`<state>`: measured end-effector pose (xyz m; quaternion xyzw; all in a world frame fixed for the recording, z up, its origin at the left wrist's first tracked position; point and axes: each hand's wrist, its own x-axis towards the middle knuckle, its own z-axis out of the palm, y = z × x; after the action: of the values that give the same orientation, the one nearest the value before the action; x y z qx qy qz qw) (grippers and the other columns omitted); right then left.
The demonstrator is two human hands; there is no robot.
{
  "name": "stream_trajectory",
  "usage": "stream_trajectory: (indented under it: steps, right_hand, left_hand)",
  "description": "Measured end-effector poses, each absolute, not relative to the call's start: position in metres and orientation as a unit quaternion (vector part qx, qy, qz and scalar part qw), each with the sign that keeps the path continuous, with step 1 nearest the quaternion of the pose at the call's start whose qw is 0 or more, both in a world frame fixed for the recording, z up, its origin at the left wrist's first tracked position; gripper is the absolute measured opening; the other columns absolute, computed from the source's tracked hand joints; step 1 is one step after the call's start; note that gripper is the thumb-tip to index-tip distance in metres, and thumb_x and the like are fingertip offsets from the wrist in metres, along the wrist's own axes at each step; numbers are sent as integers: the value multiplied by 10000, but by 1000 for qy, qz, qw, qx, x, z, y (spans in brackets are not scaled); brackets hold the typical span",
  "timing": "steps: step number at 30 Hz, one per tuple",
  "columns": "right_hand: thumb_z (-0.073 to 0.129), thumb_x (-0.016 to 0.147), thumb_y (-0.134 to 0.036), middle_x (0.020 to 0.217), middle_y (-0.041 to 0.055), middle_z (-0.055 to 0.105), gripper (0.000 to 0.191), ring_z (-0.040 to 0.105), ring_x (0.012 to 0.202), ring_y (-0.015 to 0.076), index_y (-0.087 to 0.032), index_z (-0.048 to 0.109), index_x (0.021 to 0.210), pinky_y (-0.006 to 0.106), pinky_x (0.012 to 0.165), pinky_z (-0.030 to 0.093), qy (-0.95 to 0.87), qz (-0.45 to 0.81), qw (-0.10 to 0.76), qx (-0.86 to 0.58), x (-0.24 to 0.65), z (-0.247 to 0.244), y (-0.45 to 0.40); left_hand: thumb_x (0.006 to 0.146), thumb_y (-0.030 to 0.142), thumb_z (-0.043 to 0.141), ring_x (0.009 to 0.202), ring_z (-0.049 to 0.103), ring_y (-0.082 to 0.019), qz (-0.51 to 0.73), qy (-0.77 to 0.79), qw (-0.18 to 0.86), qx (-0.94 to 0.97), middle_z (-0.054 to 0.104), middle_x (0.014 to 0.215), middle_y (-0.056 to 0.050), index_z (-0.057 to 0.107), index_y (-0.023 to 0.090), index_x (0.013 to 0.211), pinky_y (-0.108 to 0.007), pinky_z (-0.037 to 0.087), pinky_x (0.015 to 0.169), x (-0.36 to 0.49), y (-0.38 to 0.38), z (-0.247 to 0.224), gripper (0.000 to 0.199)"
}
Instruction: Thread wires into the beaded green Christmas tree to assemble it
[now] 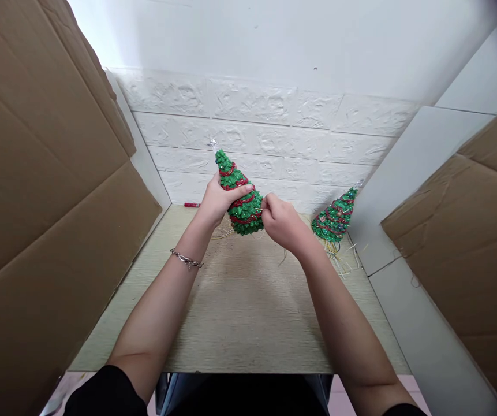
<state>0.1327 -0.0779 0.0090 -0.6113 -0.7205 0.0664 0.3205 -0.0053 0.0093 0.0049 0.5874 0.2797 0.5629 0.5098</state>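
A small green tree (242, 209) with red garlands and a clear star at its tip leans to the left above the table. My left hand (222, 199) is wrapped round its upper left side, the thumb lying across the front. At the tree's lower right side is my right hand (279, 219), its fingers pinched on a thin pale strand (259, 209) against the branches. More pale strands hang beneath the tree and beside my right hand.
A second decorated tree (335, 216) leans at the back right, with loose pale strands (339, 260) under it. A red pen-like item (191, 204) lies at the back left. Cardboard panels (49, 173) flank the table (248, 323); a white brick-patterned wall (252, 104) stands behind.
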Motion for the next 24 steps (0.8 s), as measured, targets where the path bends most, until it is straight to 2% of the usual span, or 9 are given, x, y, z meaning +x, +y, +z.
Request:
stream_trajectory:
  steps: [6,11,15,20,22,24]
  right_hand:
    - [472,869,10,897,83,572,183,533,893,204,-125,583,815,267,808,381,-729,1,349,-589,132,7,-71]
    - [554,871,20,880,39,564,169,535,852,190,-136,606,908,263,758,376,-727,-25,381,-570,130,0,-67]
    - [680,890,-120,924,45,555,166,523,853,195,-127,539,978,260,720,362,-704,-14,381,-600,134,4,-74]
    - [720,906,-342,964,65,576,286,534,849,206,-124,554,990,254,651,340,-686,64,266,-674,146,12,-88]
    - [753,877,-350,956,63,594,278,544,856,210,-129,602,955,254,633,331,-688,84,207,-691,151,13,-88]
    - [729,886,-254,890,39,615,134,556,825,194,-147,649,887,251,622,321,-692,105,165,-695,154,12,-86]
  left_hand:
    - [455,282,867,756,587,-152,576,277,524,563,588,817,-15,526,154,937,-290,506,726,-3,10,4,605]
    - [423,247,880,711,567,-122,591,265,541,536,591,791,-6,529,153,875,-254,493,681,-2,10,5,579]
    - [431,248,884,705,567,-125,602,253,545,526,585,785,-9,535,150,843,-269,500,685,-4,13,5,549]
    - [450,261,883,697,565,-124,612,253,543,516,584,771,-6,531,148,804,-282,499,714,-8,16,6,512]
    - [447,262,882,698,568,-122,616,252,545,510,585,769,-4,535,147,809,-281,498,721,-8,17,6,514]
    - [438,262,884,695,568,-119,618,253,548,503,586,766,-1,542,143,816,-278,499,717,-8,17,6,523]
